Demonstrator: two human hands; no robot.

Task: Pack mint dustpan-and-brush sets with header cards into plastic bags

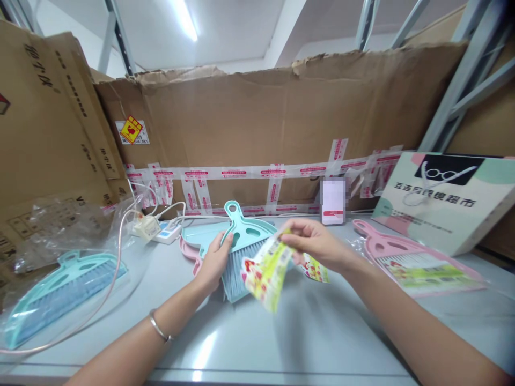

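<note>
My left hand (217,261) is closed around a teal hand brush (246,244) near its handle. The brush's grey-blue bristles point toward me. A light blue dustpan (197,235) lies behind it, with a pink edge (188,249) showing underneath. My right hand (316,244) pinches a yellow-green printed card (269,271) in front of the bristles. The card is bent and slightly blurred. A second piece with similar print (316,269) shows below my right hand; whether it is joined to the card I cannot tell.
On the left lies a bagged teal brush set (66,292), crossed by a cable (116,262). A power strip (169,231) sits behind it. At right are a bagged pink brush set (418,257) and a box (438,203). A phone (333,201) leans on the cardboard (257,118).
</note>
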